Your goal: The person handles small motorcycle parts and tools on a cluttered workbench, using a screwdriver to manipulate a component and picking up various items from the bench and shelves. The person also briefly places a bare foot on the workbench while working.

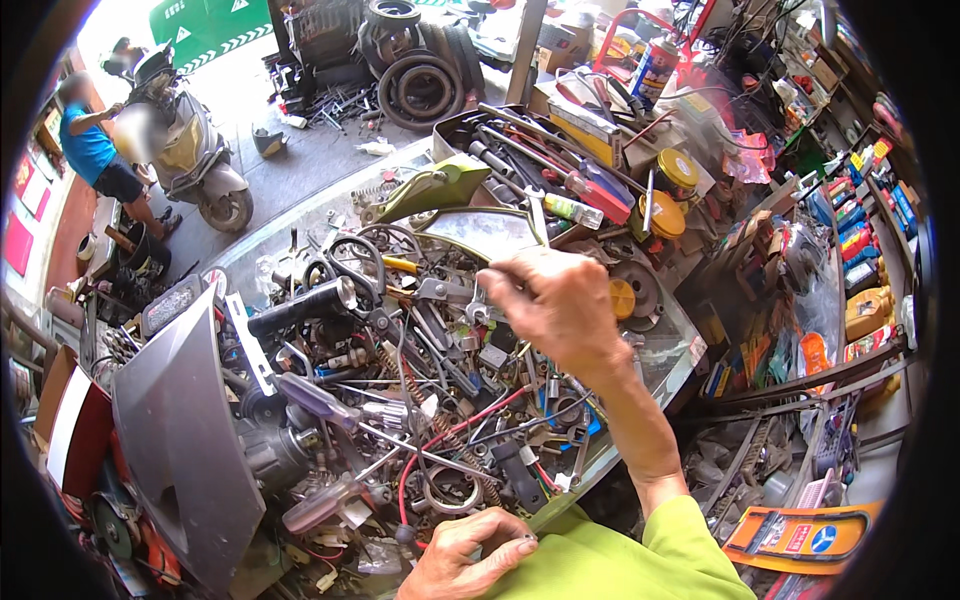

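My right hand [555, 305] reaches over the middle of a heaped pile of metal parts, with its fingers curled downward. The fingertips are mostly hidden; a silver metal piece with a forked end [479, 308] shows right below them, and I cannot tell whether they grip it. My left hand [468, 556] is at the near edge of the table, its fingers bent and thumb tip close to the forefinger. Anything in that pinch is too small to make out. Between the hands lie a red cable [470, 422], a coil spring [405, 390] and a black plastic part [517, 474].
Screwdrivers [318, 400] lie on the pile beside a large grey panel [185, 450]. Olive-green panels [437, 190] and a tray of long tools [520, 150] are at the far side. Beyond, a person [92, 140] stands by a scooter [180, 135]; tyres [420, 92] are stacked nearby.
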### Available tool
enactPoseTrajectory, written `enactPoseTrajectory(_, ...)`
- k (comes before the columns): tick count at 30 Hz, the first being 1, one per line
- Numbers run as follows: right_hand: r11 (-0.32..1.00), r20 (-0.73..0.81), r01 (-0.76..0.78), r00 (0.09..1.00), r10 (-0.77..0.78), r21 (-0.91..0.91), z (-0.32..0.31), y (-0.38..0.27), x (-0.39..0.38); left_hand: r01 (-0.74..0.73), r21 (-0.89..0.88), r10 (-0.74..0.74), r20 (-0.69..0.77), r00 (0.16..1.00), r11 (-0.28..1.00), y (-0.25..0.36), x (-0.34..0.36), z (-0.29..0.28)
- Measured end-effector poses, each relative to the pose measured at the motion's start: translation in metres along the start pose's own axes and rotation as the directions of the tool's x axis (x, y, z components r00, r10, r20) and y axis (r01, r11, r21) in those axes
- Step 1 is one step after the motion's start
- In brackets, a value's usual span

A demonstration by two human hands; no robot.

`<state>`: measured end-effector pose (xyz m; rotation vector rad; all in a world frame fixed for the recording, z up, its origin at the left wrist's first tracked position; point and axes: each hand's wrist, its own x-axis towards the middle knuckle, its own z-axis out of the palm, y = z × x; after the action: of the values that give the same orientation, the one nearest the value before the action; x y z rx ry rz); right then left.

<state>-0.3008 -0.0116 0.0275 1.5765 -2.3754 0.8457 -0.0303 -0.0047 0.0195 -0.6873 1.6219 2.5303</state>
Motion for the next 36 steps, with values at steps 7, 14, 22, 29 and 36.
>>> enactPoseTrajectory(7, 0.966, 0.034, -0.008, 0.999, 0.017, -0.259, 0.014, 0.018, 0.013, -0.169, 0.095, 0.171, -0.018, 0.985, 0.981, -0.003, 0.000, 0.001)
enactPoseTrajectory(14, 0.973, 0.029, -0.022, 0.999, 0.030, -0.230, 0.028, 0.031, 0.014, -0.171, 0.065, 0.172, -0.019, 0.985, 0.983, -0.007, -0.001, 0.002)
enactPoseTrajectory(22, 1.000, -0.167, 0.005, 0.986, -0.005, -0.001, 0.025, 0.028, 0.018, -0.178, 0.090, 0.180, -0.019, 0.983, 0.980, -0.005, -0.003, 0.002)
enactPoseTrajectory(29, 0.987, -0.215, -0.064, 0.972, 0.095, 0.148, -0.009, 0.040, 0.025, -0.176, 0.077, 0.178, -0.017, 0.984, 0.981, -0.005, -0.001, 0.000)
enactPoseTrajectory(36, 0.754, -0.021, -0.252, 0.943, 0.331, 0.607, -0.036, 0.058, 0.020, -0.169, 0.052, 0.171, -0.031, 0.985, 0.984, -0.005, -0.003, -0.002)
